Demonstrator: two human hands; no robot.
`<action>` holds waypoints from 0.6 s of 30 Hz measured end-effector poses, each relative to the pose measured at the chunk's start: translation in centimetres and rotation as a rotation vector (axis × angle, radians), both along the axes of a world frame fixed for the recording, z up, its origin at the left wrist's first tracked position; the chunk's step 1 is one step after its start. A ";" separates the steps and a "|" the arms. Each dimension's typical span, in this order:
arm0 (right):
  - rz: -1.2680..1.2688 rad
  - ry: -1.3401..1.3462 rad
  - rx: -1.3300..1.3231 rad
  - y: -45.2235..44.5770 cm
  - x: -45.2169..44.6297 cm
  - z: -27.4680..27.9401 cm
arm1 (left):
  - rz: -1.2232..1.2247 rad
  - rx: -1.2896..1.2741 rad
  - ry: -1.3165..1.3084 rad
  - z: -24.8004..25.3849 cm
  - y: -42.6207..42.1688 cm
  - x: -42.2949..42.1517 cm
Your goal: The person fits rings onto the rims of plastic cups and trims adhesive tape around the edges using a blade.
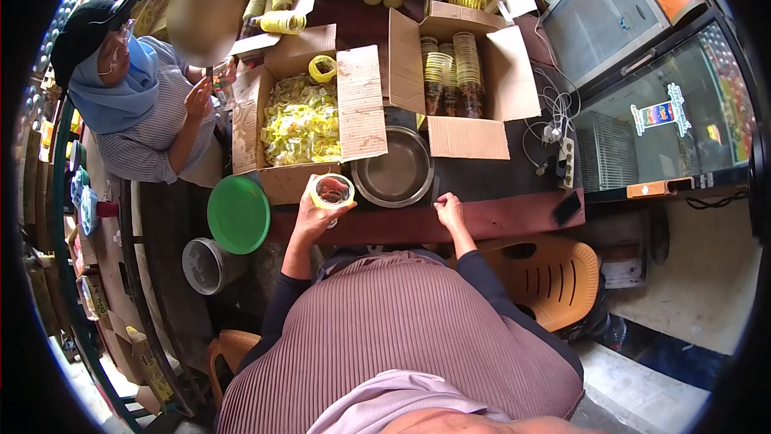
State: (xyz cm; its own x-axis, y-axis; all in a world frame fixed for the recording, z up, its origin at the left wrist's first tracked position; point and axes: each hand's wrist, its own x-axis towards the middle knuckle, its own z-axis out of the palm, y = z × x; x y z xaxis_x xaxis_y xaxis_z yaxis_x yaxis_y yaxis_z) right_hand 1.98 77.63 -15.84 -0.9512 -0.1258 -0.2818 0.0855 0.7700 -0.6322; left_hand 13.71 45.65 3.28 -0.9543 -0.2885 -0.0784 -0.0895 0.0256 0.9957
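Observation:
My left hand (308, 213) is wrapped round a clear cup (332, 191) with a yellow band at its rim and something dark inside. The cup is above the table's front edge, just left of a round metal basin (393, 167). My right hand (450, 211) is closed at the front edge, right of the basin. Whatever its fingers hold, if anything, is too small to make out. Behind the cup, an open cardboard box (362, 105) is filled with yellow plastic pieces (299, 122), and a yellow ring-shaped roll (323, 69) lies on top.
A second cardboard box (470, 138) holds stacked yellow-rimmed cups (466, 65). At left a co-worker (152, 105) handles a clear cup. A green basin (238, 214) and a bucket (207, 265) are lower left. Cables, a power strip (567, 163) and a glass-door cooler (666, 113) are at right.

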 end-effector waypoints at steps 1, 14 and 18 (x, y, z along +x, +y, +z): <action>0.001 -0.001 -0.001 -0.1 0.0 -0.7 | -0.005 -0.022 0.005 0.0 0.3 -0.2; -0.148 -0.076 0.339 -2.2 -1.8 -2.4 | 0.016 -0.164 0.222 0.6 2.7 -1.5; -0.190 -0.154 0.310 -2.5 -2.5 -1.2 | 0.024 -0.096 0.206 0.1 2.4 -1.5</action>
